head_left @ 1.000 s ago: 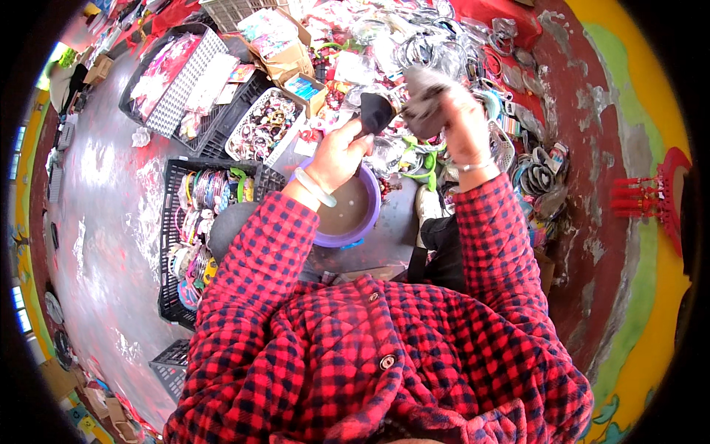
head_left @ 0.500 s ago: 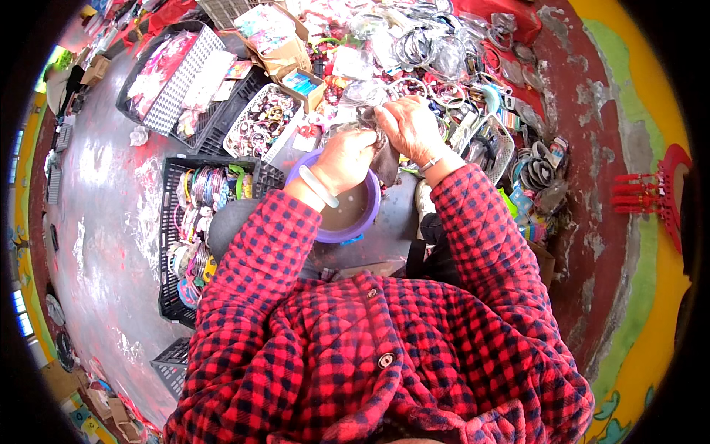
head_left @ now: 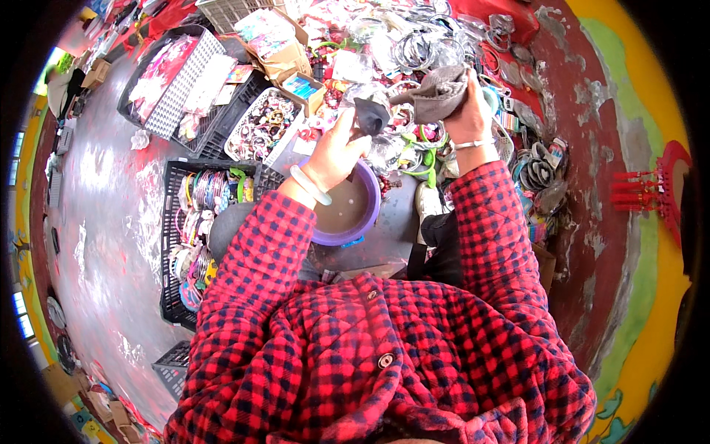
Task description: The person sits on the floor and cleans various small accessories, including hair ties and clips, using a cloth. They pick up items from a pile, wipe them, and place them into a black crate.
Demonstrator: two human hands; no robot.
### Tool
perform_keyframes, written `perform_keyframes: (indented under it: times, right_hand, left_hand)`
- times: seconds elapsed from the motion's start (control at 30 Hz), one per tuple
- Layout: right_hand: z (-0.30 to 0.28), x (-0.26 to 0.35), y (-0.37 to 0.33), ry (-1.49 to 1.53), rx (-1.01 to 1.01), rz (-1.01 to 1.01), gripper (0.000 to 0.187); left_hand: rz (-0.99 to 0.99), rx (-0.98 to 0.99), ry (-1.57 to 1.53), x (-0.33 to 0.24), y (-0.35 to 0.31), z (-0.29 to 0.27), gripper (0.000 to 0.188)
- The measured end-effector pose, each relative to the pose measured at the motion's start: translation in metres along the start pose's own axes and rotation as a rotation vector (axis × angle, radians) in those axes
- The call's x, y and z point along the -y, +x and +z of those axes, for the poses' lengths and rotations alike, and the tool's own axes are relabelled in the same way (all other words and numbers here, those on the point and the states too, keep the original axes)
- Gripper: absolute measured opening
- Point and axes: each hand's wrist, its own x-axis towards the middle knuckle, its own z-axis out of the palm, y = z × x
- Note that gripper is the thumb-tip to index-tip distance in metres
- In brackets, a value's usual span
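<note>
Lighting: bright; white glare on floor [head_left: 96,174] at left, highlights on plastic packaging [head_left: 449,58]. Edges curved, corners black.

A black crate [head_left: 169,244] of hoops [head_left: 210,189] sits at nine o'clock, a white basket [head_left: 286,136] of trinkets [head_left: 259,123] past ten, a cardboard box [head_left: 294,59] at eleven, a red tasselled ornament [head_left: 671,194] at three.

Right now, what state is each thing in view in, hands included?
Left hand: closed on dark cloth
Dark cloth: bunched, held up
Right hand: gripping gray cloth
Gray cloth: crumpled, held up
Purple basin: open-topped, upright; water unclear
Crate of colorful hoops: open, loaded
Small cardboard box: open, blue items inside
</note>
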Motion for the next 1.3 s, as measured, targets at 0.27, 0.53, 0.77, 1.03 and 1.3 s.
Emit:
perform_keyframes:
  times: [0.27, 0.53, 0.77, 1.03, 1.3]
  right_hand:
    - [-0.003, 0.007, -0.013, 0.013, 0.179, 0.097, 0.036]
    - [0.036, -0.032, -0.046, -1.174, 0.557, -0.661, 0.032]
    - [0.048, -0.062, -0.058, -1.697, 0.637, -0.801, 0.022]
    - [0.048, -0.06, -0.054, -1.598, 0.492, -1.09, 0.014]
    - [0.007, -0.056, -0.012, -1.526, 0.002, -0.714, 0.022]
  left_hand:
    - [0.089, -0.033, -0.168, -0.003, 0.004, 0.001, 0.047]
    - [0.038, 0.046, -0.022, -0.008, 0.004, -0.004, 0.029]
    - [0.139, 0.033, 0.029, -0.002, 0.002, 0.007, 0.027]
    - [0.011, 0.023, 0.023, 0.008, 0.001, 0.003, 0.018]
    - [0.119, -0.016, -0.212, -0.018, 0.0, -0.003, 0.025]
